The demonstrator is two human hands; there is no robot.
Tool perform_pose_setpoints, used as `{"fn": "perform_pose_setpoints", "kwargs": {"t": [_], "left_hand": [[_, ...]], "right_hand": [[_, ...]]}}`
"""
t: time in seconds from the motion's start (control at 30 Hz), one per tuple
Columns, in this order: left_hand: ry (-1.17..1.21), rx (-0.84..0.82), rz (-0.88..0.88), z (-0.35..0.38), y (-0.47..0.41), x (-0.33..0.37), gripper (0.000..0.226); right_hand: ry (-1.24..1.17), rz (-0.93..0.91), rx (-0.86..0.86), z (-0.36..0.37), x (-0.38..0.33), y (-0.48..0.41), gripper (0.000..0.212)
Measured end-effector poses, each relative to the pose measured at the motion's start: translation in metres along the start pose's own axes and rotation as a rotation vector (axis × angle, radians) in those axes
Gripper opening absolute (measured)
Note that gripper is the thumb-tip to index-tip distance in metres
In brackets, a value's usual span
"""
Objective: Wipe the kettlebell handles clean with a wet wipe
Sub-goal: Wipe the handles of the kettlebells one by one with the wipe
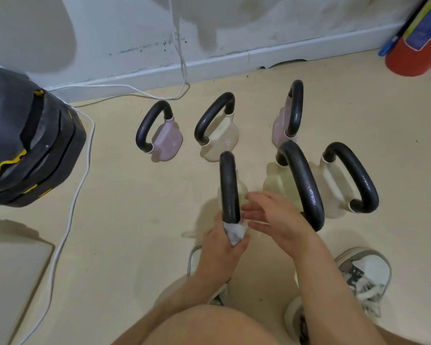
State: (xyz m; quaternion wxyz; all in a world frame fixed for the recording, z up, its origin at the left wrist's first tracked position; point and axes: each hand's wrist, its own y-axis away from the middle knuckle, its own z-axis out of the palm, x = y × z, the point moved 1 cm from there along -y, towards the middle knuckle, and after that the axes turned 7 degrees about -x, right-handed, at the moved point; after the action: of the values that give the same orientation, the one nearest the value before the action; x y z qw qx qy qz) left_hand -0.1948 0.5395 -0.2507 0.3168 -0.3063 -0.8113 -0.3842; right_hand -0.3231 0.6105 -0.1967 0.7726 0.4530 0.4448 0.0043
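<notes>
**Kettlebell handle, near end wrapped in the wipe**

Kettlebells, six in view, stand on the pale floor (pixel 135 220) in two loose rows near the wall. The nearest kettlebell (pixel 230 188) has a cream body, and its black handle loop runs away from the camera. The person crouches right over it, shoes (pixel 368 272) close behind.

- Left hand (pixel 219 252): grips a bunched wet wipe (pixel 234 234), closed round the near end of that handle where the loop bends down toward the body.
- Right hand (pixel 276 215): released, fingers straight and spread, just beside the handle on its right. It is slightly blurred, so I cannot tell whether it touches the cream body.
- Neighbouring cream kettlebell (pixel 306 185): stands just to the right with its handle close behind the right hand. It shows a speckled sheen, and I cannot say whether that is damp or plain gloss.

Handling, as judged:
- The bells look heavy and flat-based, so they should stay put under rubbing without being lifted.
- The handle is stiff and smooth, likely slick once wet.
- The wipe is thin, soft and limp, and apt to bunch or slide off the bar.
- The best hold looks like the wipe wrapped fully round the bar and drawn along the loop end to end.
- The free hand could steady the body at its shoulder.

Also present: a white cable (pixel 80 175) trailing across the floor and a dark weight stack (pixel 23 145) at far left.
</notes>
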Motion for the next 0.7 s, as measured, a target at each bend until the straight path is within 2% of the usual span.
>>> {"fn": "perform_pose_setpoints", "kwargs": {"t": [0.07,0.13,0.2,0.3,0.4,0.47,0.53,0.6,0.7], "left_hand": [[-0.267,-0.073,0.115,-0.005,-0.002,-0.014,0.039],[-0.364,-0.115,0.173,-0.008,-0.008,-0.019,0.039],[-0.225,-0.141,0.174,-0.012,-0.009,-0.016,0.045],[0.018,-0.093,0.110,-0.016,-0.001,-0.002,0.038],[0.147,-0.006,0.027,-0.021,0.011,0.001,0.053],[0.317,-0.004,-0.061,-0.025,0.018,0.000,0.059],[0.486,0.006,-0.103,-0.032,0.022,-0.001,0.049],[0.527,0.048,-0.068,-0.037,0.027,0.003,0.030],[0.610,0.110,-0.070,-0.035,0.031,0.008,0.023]], "right_hand": [[0.074,-0.027,-0.054,0.015,-0.004,0.000,0.020],[0.175,-0.050,-0.049,0.025,-0.005,-0.004,0.025],[0.171,-0.061,-0.030,0.028,-0.005,-0.009,0.026],[0.154,-0.051,-0.032,0.025,-0.004,-0.009,0.023],[0.138,-0.001,-0.062,0.019,0.006,-0.004,0.025],[0.084,0.029,-0.038,0.018,0.020,0.000,0.030],[0.025,0.019,0.096,0.022,0.034,0.002,0.035],[0.052,-0.028,0.200,0.034,0.044,0.009,0.034],[0.091,-0.124,0.242,0.054,0.051,0.025,0.032]]}}
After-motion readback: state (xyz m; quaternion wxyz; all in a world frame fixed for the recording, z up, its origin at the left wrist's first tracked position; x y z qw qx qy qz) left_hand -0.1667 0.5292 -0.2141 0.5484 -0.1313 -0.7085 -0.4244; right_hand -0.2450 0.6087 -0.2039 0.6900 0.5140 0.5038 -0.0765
